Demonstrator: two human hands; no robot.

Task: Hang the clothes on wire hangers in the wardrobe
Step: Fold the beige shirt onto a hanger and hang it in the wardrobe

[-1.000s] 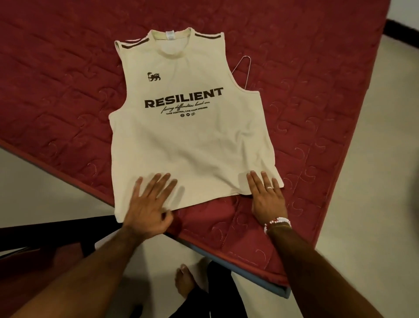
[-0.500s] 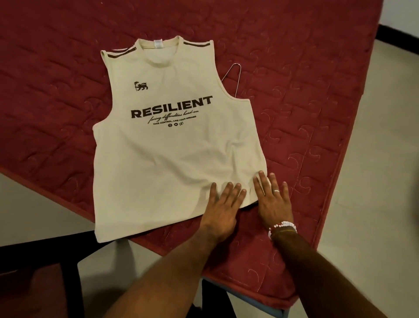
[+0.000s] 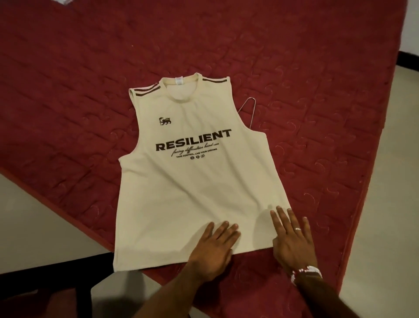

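Wire hanger (image 3: 249, 112) mostly hidden (under shirt (image 3: 195, 172)).

most of the wire hanger (image 3: 249, 112) lies hidden under the sleeveless shirt (image 3: 195, 181); only 1 narrow loop of it shows by the armhole. the small print (image 3: 196, 153) under "resilient" is too fine to read fully. a white scrap (image 3: 64, 1) is cut off by the top edge. the dark furniture (image 3: 45, 292) at the lower left is cropped and too dim to identify.
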